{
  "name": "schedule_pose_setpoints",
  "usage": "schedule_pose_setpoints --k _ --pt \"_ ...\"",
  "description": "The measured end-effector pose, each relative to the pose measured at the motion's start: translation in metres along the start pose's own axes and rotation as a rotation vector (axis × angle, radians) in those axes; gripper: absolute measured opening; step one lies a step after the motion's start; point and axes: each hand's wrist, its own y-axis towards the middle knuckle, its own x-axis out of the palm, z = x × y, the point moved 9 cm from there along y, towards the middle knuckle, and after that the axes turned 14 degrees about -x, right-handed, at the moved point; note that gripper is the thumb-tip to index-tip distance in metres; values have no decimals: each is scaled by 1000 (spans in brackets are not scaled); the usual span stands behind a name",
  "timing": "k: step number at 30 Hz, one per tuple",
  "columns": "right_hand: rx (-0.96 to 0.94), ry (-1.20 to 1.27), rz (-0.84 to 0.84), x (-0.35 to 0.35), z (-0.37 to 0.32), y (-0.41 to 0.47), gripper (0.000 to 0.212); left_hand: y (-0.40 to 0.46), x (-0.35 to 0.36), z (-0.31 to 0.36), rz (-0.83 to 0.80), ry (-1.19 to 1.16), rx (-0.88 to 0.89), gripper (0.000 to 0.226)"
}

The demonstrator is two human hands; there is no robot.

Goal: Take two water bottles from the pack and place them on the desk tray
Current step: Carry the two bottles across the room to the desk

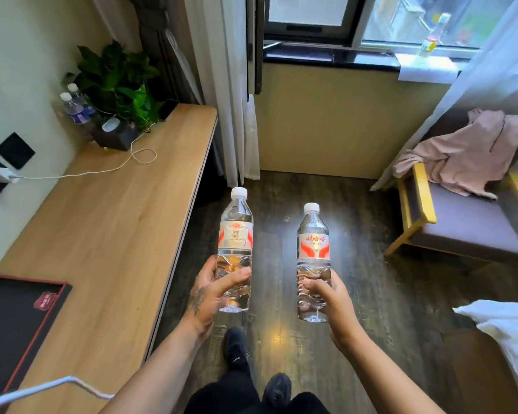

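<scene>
I hold two clear water bottles with white caps and red-and-white labels, both upright above the dark floor. My left hand point(211, 289) grips the lower part of the left bottle point(235, 234). My right hand point(326, 297) grips the lower part of the right bottle point(313, 249). A black tray with a red rim point(27, 333) lies on the wooden desk point(111, 234) at the lower left, well left of my left hand. The pack is not in view.
At the desk's far end stand two blue-labelled bottles point(75, 109), a potted plant point(117, 79) and a dark box, with a white cable point(81, 173) running to a wall charger. An armchair point(461, 222) with pink clothing stands at right. White bedding point(509, 330) shows lower right.
</scene>
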Motion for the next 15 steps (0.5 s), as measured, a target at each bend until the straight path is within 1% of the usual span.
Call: schedule_pose_setpoints --k 4,9,13,15 --pt "-18 -7 32 12 -13 40 60 42 0 30 -17 18 -9 77" --pt "-30 -21 84 30 -28 85 76 88 1 67 -39 95 -10 83" --pt "-55 -32 86 45 -37 112 76 112 1 87 -35 129 -12 87" --pt "-56 -43 83 48 -41 123 74 121 4 94 -35 140 -7 96"
